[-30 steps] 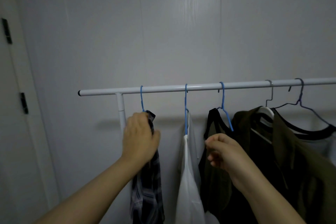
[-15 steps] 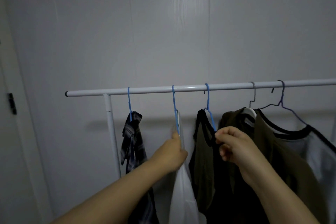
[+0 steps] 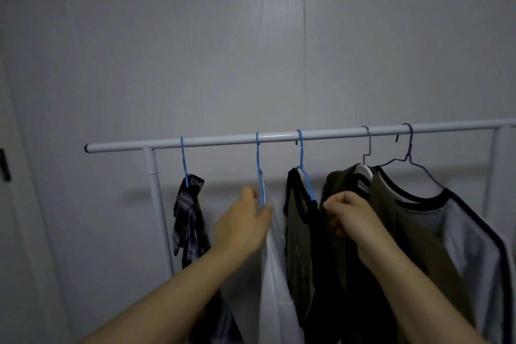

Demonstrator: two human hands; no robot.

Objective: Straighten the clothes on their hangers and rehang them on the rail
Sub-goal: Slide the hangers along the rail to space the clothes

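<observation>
While left hand (image 3: 245, 229) touches white garment (image 3: 275, 274), right hand (image 3: 353, 218) fisted, forearms raised.

- left hand (image 3: 242, 225) is raised at the end of an outstretched forearm, thumb up, fingers curled forward in a loose pinch.
- right hand (image 3: 352, 213) is raised alongside, near it but apart, fingers curled inward into a closed grasp.
</observation>
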